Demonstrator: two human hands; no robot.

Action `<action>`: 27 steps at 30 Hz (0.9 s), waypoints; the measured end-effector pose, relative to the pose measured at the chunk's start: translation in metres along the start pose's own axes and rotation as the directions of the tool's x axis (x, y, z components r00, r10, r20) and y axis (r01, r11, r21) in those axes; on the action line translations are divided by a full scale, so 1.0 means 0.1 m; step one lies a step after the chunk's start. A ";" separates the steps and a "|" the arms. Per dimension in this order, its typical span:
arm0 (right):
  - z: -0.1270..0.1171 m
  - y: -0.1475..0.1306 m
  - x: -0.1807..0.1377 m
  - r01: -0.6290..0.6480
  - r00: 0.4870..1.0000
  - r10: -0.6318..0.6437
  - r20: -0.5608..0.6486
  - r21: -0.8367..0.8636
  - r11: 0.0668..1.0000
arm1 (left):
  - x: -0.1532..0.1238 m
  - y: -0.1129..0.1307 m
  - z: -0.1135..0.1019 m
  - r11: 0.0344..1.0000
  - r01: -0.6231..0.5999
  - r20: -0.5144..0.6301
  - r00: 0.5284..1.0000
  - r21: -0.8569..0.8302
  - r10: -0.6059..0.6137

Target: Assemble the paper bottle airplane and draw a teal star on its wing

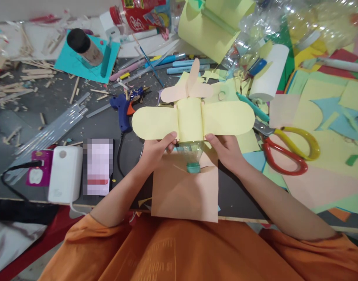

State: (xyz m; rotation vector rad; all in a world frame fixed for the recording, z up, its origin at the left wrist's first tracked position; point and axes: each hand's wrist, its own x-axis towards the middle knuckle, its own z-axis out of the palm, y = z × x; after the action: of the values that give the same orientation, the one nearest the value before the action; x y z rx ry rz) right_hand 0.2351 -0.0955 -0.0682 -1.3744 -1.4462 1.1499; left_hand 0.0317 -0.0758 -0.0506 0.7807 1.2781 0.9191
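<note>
A toy plane made from a clear plastic bottle wrapped in yellow paper is held above the table. Its rounded yellow wings stick out left and right, and pale pink tail fins stand at the far end. The bottle neck with its green cap points toward me. My left hand is closed on the inner rear edge of the left wing, thumb on top. On the other side, my right hand pinches the right wing the same way. Fingers under the wings are partly hidden. Below lies a pink paper sheet.
A blue glue gun, phone and white power bank lie left. Scissors with red and yellow handles rest on paper at right. Clear glue sticks, pens, a dark-capped bottle and wood bits surround them.
</note>
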 end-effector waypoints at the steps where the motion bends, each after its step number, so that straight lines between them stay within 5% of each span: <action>1: 0.00 0.00 0.00 -0.002 1.000 0.002 0.004 0.004 1.000 | 0.01 0.00 0.00 1.000 0.000 0.003 1.000 0.001 0.000; 27: -0.01 -0.02 0.00 -0.005 0.999 0.004 -0.037 -0.037 0.999 | 0.00 0.01 0.02 0.999 0.016 0.002 1.000 0.029 -0.016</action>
State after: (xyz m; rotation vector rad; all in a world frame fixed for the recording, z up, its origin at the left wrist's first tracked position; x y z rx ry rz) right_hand 0.2355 -0.0950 -0.0662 -1.4175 -1.4457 1.1002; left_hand 0.0337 -0.0753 -0.0489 0.7931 1.2962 0.8880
